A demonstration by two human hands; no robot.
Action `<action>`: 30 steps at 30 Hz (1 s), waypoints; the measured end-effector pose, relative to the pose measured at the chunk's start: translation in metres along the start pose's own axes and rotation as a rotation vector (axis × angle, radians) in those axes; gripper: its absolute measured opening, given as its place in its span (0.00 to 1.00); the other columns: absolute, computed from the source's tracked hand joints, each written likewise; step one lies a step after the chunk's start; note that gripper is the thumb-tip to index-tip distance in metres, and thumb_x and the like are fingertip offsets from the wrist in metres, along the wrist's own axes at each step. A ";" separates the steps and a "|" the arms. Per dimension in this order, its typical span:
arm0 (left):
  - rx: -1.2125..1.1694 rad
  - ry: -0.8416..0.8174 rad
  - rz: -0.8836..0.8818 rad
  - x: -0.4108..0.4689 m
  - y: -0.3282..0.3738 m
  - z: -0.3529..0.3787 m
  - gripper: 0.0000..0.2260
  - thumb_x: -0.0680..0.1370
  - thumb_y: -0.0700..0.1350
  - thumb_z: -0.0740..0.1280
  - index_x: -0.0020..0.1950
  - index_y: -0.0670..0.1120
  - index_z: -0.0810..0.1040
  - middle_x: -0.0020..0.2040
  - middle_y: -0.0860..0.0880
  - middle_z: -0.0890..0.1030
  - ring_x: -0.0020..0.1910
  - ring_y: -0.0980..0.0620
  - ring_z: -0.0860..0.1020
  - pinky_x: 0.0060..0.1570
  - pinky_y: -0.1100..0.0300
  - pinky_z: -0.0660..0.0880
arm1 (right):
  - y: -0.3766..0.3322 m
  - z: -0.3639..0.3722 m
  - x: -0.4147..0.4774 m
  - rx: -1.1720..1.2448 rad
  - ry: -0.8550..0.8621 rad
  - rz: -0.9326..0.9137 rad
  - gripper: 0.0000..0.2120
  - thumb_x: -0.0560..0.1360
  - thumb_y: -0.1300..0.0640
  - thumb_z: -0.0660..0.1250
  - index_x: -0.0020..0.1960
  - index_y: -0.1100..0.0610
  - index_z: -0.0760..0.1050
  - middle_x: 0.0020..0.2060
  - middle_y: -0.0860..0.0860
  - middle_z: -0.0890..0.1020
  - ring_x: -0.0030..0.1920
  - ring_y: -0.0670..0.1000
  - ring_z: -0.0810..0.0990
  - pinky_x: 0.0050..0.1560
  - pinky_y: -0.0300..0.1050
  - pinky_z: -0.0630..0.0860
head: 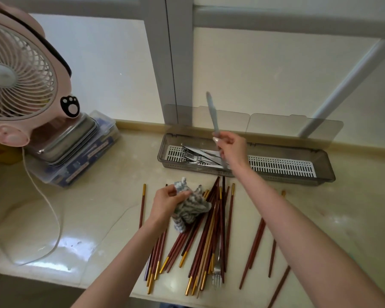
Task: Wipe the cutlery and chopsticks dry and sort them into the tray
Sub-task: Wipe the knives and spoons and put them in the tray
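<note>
Frosted window panes back a pale stone bench (98, 185), with a pink fan (20, 74) at the far left. A long grey tray (298, 177) lies against the wall with its long axis running left to right. Several forks (193, 153) rest in its left part, and the white grid on the right shows bare.

The right hand (230, 147) hovers directly over the tray, fingers clenched round the lower half of a blurred piece of cutlery, probably a knife (212, 114). It stands almost upright with its tip towards the window, so its length crosses the tray's. To my eye it has to be tipped flat and turned sideways before it will lie along a compartment, and this hand is already at the spot.

The left hand (167, 202) sits nearer the body, grasping a bunched grey cloth (193, 207) above the scattered heap of chopsticks (209, 252). One fork (217, 278) lies among them at the near edge. Most of the sorting looks undone.
</note>
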State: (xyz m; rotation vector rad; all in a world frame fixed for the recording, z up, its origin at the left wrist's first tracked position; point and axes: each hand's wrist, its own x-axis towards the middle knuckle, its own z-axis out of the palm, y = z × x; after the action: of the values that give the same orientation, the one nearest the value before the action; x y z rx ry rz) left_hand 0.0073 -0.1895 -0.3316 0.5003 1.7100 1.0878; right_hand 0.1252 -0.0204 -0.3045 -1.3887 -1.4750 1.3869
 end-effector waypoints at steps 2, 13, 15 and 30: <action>-0.091 0.028 0.000 -0.004 0.001 -0.010 0.08 0.73 0.41 0.70 0.50 0.40 0.79 0.44 0.44 0.84 0.43 0.48 0.83 0.35 0.63 0.78 | 0.012 -0.006 0.019 -0.217 0.025 -0.022 0.11 0.74 0.62 0.68 0.56 0.59 0.79 0.44 0.50 0.81 0.40 0.44 0.76 0.41 0.34 0.72; -0.232 0.046 0.012 -0.008 0.014 -0.016 0.09 0.74 0.40 0.68 0.52 0.39 0.78 0.42 0.46 0.84 0.38 0.53 0.83 0.33 0.65 0.77 | 0.042 0.025 0.052 -0.698 -0.279 -0.088 0.20 0.75 0.58 0.67 0.67 0.53 0.73 0.62 0.55 0.75 0.53 0.53 0.78 0.54 0.44 0.74; -0.237 0.039 0.009 -0.007 0.015 -0.016 0.08 0.75 0.39 0.67 0.52 0.38 0.78 0.42 0.46 0.84 0.37 0.54 0.83 0.32 0.66 0.77 | 0.046 0.020 0.056 -0.814 -0.269 -0.062 0.23 0.75 0.58 0.68 0.69 0.52 0.70 0.63 0.56 0.71 0.60 0.57 0.75 0.56 0.47 0.72; -0.200 0.099 0.010 0.002 0.019 -0.007 0.08 0.75 0.33 0.58 0.51 0.39 0.72 0.43 0.44 0.79 0.43 0.48 0.78 0.33 0.61 0.74 | 0.120 -0.045 -0.072 -0.657 -0.143 -0.058 0.03 0.74 0.56 0.68 0.45 0.49 0.78 0.35 0.40 0.76 0.39 0.45 0.76 0.39 0.41 0.71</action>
State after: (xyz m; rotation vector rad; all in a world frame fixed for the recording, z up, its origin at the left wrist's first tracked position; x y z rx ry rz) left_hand -0.0030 -0.1816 -0.3157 0.3338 1.6622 1.2939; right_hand 0.2119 -0.0943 -0.3971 -1.6277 -2.1725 1.0142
